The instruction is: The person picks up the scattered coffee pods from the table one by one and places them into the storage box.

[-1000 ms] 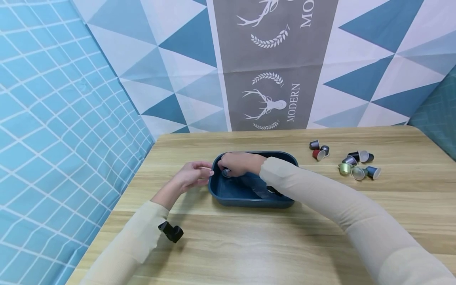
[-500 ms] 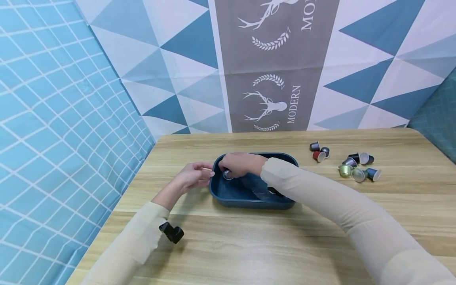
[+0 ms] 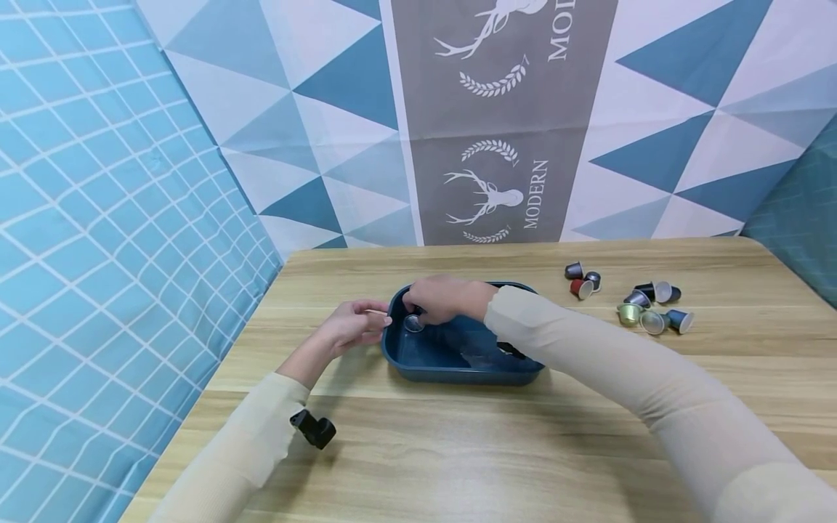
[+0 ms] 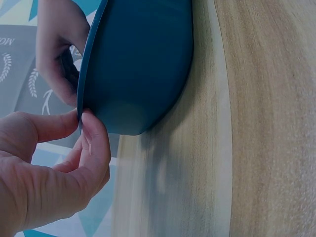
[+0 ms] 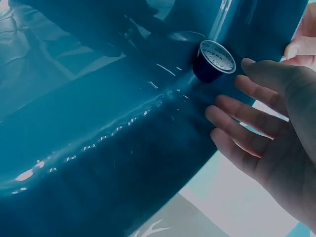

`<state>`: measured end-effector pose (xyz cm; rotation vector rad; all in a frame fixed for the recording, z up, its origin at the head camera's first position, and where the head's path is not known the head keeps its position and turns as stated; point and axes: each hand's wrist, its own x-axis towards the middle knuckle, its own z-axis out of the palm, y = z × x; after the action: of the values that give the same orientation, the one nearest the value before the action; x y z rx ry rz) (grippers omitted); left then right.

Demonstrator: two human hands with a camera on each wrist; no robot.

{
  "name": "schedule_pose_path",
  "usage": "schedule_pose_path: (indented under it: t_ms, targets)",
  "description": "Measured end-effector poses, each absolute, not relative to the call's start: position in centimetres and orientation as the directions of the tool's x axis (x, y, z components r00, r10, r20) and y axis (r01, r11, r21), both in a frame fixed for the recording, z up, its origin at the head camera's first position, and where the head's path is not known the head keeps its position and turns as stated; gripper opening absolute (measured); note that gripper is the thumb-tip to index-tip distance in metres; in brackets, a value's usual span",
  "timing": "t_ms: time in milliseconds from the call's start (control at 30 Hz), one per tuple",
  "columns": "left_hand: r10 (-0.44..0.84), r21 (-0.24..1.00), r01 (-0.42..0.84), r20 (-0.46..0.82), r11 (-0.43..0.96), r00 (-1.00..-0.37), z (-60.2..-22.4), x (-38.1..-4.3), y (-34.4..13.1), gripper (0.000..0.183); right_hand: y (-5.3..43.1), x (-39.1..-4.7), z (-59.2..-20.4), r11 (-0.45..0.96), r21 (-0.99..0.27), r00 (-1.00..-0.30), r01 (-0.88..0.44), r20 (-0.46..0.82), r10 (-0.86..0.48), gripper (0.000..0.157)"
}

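Observation:
A dark blue rectangular basin (image 3: 467, 374) stands on the wooden table. At its left end my left hand (image 3: 356, 327) pinches the rim between thumb and fingers, as the left wrist view shows. My right hand (image 3: 439, 299) reaches down inside the basin's far left corner. Just by its fingertips sits a dark blue coffee capsule (image 5: 215, 61) with a silver printed lid, tilted lid-up in the corner. In the right wrist view the fingers are loosely spread, with a small gap between thumb and capsule. My forearm hides part of the basin's right side.
Several loose coffee capsules lie right of the basin: one cluster with a red capsule (image 3: 581, 289) toward the back, another with a green capsule (image 3: 629, 314) farther right. A blue checked cloth (image 3: 131, 218) hangs along the left. Glossy reflections cover the basin's inside.
More of the capsule in the basin's corner shows now beside my right hand, which has shifted slightly. My left hand stays at the rim.

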<state>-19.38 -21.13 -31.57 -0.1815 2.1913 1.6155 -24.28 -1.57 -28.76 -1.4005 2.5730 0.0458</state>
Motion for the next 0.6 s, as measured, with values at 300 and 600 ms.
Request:
schedule_pose_path:
  t_ms: [300,600]
  targets:
    - [0.127,0.883,-0.341,-0.397,0.322,-0.909,-31.6,-19.4,-21.0,0.04,-0.7,-23.7,-27.9,0.543,-0.056,-0.525,-0.838,-0.185,-0.831,0.023]
    - [0.111,0.883,-0.348,-0.398,0.316,-0.91,-31.9,-19.6,-21.0,0.04,0.9,-23.6,-27.1,0.507,-0.138,-0.501,-0.851,-0.077,-0.862,0.021]
